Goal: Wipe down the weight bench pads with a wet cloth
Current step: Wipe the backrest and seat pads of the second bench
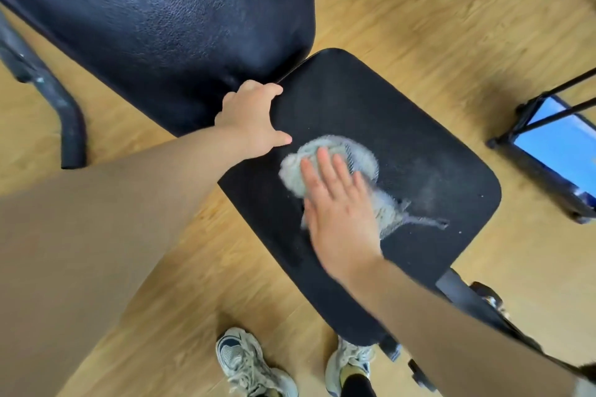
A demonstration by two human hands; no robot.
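A black seat pad (419, 138) of the weight bench fills the middle of the view. A larger black back pad (154, 10) rises at the upper left. A pale grey-green cloth (322, 155) lies bunched on the seat pad. My right hand (338, 203) presses flat on the cloth, fingers spread and blurred by motion. My left hand (251, 119) grips the seat pad's left edge, near the gap between the two pads.
The bench's dark metal leg (61, 100) curves down at the left. A frame tube (458, 293) runs out under the seat at lower right. A black stand with a blue screen (561, 145) sits on the wood floor at the right. My two sneakers (245, 364) stand below the seat.
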